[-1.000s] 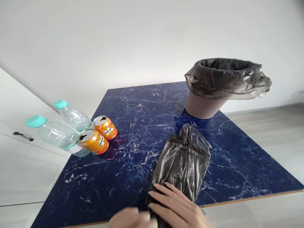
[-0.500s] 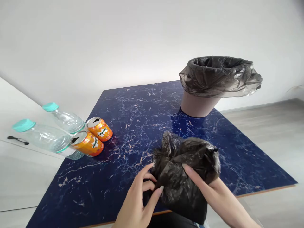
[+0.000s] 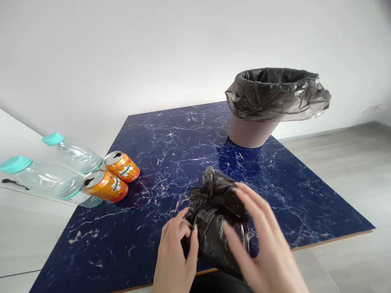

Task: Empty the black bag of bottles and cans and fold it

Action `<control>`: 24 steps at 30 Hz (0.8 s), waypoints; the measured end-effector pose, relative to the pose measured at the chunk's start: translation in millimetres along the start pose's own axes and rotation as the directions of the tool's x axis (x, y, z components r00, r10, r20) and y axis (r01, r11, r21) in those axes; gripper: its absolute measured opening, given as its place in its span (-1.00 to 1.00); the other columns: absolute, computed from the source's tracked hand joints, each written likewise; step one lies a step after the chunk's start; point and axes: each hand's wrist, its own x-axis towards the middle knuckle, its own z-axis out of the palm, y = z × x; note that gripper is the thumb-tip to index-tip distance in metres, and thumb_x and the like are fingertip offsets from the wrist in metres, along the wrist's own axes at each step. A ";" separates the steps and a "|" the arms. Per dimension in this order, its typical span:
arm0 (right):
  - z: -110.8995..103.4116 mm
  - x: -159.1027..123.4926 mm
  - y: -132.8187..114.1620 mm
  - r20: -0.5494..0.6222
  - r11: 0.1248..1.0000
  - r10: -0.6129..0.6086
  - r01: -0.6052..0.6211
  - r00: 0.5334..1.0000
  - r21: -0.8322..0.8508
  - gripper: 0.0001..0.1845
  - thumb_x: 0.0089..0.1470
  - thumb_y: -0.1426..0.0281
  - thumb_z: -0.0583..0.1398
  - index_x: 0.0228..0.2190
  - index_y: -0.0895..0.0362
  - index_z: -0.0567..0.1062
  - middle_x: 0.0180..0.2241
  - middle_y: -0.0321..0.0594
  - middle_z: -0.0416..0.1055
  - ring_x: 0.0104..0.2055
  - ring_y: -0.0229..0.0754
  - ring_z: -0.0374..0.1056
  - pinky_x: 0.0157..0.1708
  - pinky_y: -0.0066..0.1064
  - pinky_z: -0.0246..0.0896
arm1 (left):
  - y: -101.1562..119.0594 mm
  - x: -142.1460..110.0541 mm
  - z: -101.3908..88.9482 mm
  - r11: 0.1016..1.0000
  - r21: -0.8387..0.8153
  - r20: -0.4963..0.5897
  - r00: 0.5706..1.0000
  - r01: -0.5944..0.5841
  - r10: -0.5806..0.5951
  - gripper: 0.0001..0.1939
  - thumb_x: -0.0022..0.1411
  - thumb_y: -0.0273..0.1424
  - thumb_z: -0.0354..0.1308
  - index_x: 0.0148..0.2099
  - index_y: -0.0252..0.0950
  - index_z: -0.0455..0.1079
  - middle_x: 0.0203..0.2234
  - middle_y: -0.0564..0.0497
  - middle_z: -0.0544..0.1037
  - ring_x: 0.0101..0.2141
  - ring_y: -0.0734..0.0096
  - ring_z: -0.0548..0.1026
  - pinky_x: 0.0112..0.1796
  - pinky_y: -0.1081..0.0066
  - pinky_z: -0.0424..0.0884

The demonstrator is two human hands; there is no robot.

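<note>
A crumpled black plastic bag (image 3: 218, 228) lies at the front edge of the blue marbled table (image 3: 171, 150), its lower end reaching over the edge. My left hand (image 3: 177, 248) has its fingers curled at the bag's left side, with the thumb on top, pinching it. Over the bag's right side is my right hand (image 3: 265, 240), thumb and fingers spread apart and slightly blurred. Its fingertips are at the bag's upper right part, and I cannot tell how firmly they touch.
A pinkish bin (image 3: 249, 132) lined with a dark bag (image 3: 275, 99) stands at the table's back right. On the left are two orange Mirinda cans, a nearer one (image 3: 106, 187) and a farther one (image 3: 124, 167), beside two clear bottles (image 3: 51, 179) with turquoise caps.
My right hand has come out from under the bag's right side and opened above it. The bag's raised right part has folded inward. My left hand stays at the left side.
</note>
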 end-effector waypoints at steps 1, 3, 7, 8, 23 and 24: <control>2.6 -8.9 -11.4 0.001 0.999 -0.042 0.042 0.999 -0.023 -0.29 0.43 0.38 0.19 0.49 0.00 0.16 0.53 -0.04 0.11 0.58 0.23 0.02 0.39 0.23 0.31 | 0.3 -0.1 0.0 1.000 -0.005 0.001 1.000 0.028 -0.028 -0.55 0.60 -0.25 0.07 0.44 -0.01 0.19 -0.12 -0.01 0.64 -0.04 0.16 0.72 0.02 0.08 0.69; 9.2 -22.9 -28.2 -0.016 0.991 -0.124 0.123 0.992 -0.050 -0.23 0.35 0.54 0.19 0.49 0.06 0.18 0.55 -0.04 0.04 0.62 0.28 -0.14 0.45 0.33 0.16 | 0.6 -0.2 -1.1 0.996 -0.034 0.007 0.997 0.078 -0.077 -0.57 0.60 -0.24 0.06 0.42 -0.04 0.22 -0.03 -0.07 0.65 -0.06 0.19 0.74 -0.04 0.15 0.72; 22.3 -30.0 -30.3 0.060 0.956 -0.280 0.284 0.958 -0.073 -0.18 0.29 0.59 0.18 0.50 0.19 0.15 0.52 -0.03 0.13 0.61 0.26 -0.07 0.42 0.29 0.23 | -1.6 -1.5 -3.2 0.991 -0.055 0.017 0.993 0.118 -0.117 -0.59 0.60 -0.21 0.06 0.39 -0.09 0.28 -0.02 -0.10 0.66 -0.08 0.17 0.76 -0.13 0.20 0.74; 25.5 -28.1 -26.2 0.106 0.943 -0.304 0.315 0.947 -0.105 -0.20 0.33 0.52 0.17 0.51 0.24 0.12 0.52 0.05 0.12 0.60 0.31 -0.07 0.38 0.34 0.28 | -2.6 -2.0 -3.2 0.992 -0.056 0.012 0.993 0.116 -0.115 -0.60 0.60 -0.21 0.06 0.39 -0.09 0.29 -0.04 -0.09 0.67 -0.08 0.17 0.76 -0.14 0.21 0.75; 56.8 16.6 51.4 0.330 0.894 -0.096 0.227 0.939 -0.387 -0.34 0.55 0.07 -0.03 0.50 0.04 0.28 0.58 -0.02 -0.07 0.61 0.41 -0.16 0.45 0.47 0.00 | 2.7 6.7 -9.5 0.988 0.036 -0.182 0.971 -0.153 0.157 -0.54 0.54 -0.42 0.15 0.40 -0.25 0.24 0.30 -0.24 0.40 0.33 0.11 0.39 0.30 0.11 0.43; 51.8 20.5 62.5 0.345 0.889 -0.092 0.233 0.934 -0.395 -0.34 0.55 0.06 -0.04 0.51 0.02 0.26 0.59 -0.06 -0.09 0.61 0.38 -0.17 0.47 0.45 -0.02 | 2.5 6.6 -9.8 0.987 0.036 -0.170 0.972 -0.157 0.161 -0.55 0.54 -0.42 0.15 0.39 -0.25 0.25 0.29 -0.23 0.41 0.32 0.11 0.39 0.29 0.11 0.43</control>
